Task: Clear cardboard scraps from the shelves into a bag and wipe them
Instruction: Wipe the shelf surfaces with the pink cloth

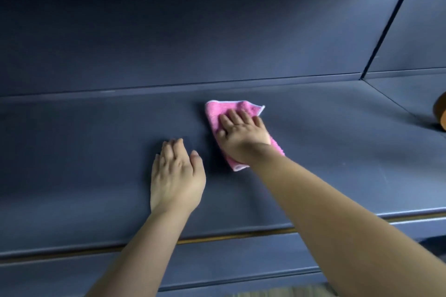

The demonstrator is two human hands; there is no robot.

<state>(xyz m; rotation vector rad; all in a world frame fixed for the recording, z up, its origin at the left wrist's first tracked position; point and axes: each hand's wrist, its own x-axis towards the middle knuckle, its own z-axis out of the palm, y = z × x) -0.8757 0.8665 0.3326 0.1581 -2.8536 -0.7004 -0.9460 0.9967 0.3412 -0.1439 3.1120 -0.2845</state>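
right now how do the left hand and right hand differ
The right hand presses a cloth flat; the left hand rests bare on the shelf. The right hand reaches farther back than the left hand. Both lie palm down.

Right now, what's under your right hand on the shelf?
A pink terry cloth with white edging lies flat under the right hand, on the dark blue shelf. Its middle is covered, and anything beneath the cloth is hidden.
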